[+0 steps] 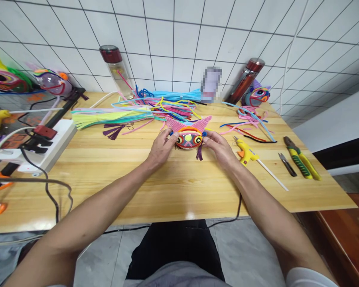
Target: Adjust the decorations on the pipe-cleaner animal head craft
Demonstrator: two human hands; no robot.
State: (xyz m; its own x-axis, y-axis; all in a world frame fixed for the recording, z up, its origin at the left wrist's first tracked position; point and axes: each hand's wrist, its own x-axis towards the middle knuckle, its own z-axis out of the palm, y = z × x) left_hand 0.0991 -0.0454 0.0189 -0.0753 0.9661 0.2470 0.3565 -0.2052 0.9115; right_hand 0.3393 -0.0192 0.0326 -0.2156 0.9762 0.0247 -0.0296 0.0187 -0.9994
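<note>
Between my two hands, over the middle of the table, is a pipe-cleaner mask (188,138) with pink pointed ears, ringed yellow-and-black eyes and purple tassels at its sides. My left hand (164,148) pinches its left edge, thumb at the front near a blue tuft. On the opposite edge, my right hand (217,146) grips beside another blue tuft. The mask faces me, with its ears pointing away. Just behind it lies a heap of coloured pipe cleaners (173,107). To the right of my right hand rests a yellow glue gun (246,151) with a white glue stick.
Small snips (287,164) and green-yellow pliers (301,158) lie at the right. A white power strip (52,145) with cables stands left. Two flasks, one clear (115,67) and one dark red (247,79), stand by the wall. Finished-looking masks (54,81) sit at the left. A black cable (239,205) hangs over the front edge.
</note>
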